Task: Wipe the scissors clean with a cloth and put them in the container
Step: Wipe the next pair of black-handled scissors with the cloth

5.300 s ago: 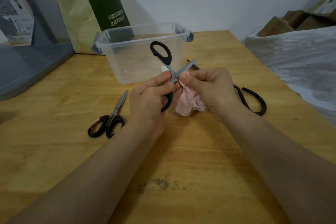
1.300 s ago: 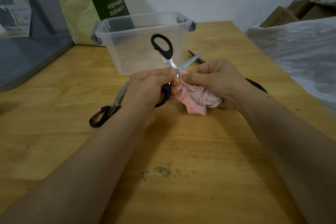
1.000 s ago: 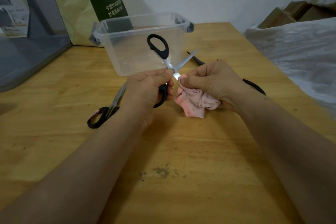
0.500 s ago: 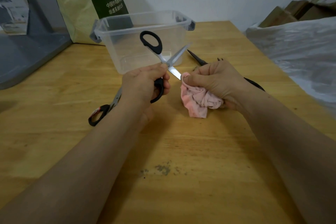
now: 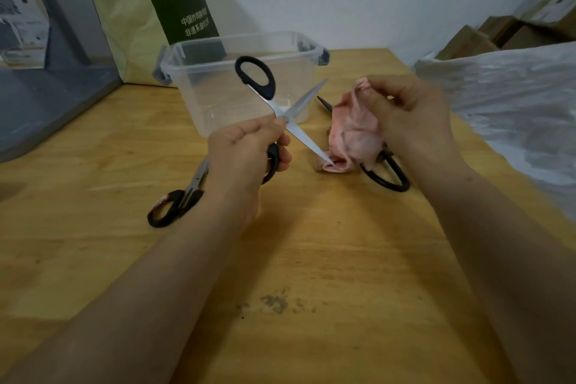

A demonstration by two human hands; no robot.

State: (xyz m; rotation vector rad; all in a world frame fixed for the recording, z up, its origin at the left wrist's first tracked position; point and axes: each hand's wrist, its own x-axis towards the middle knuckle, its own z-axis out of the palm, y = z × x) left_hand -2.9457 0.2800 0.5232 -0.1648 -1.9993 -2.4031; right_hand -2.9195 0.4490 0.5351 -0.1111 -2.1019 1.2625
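**Open blades close to cloth and fingers**

On the wooden table, the clear container stood just behind both hands. The left hand curled round the lower handle of the spread scissors, held up before the container. The right hand bunched the pink cloth. The lower blade tip touched a cloth fold: it might snag fabric, or nick that hand.
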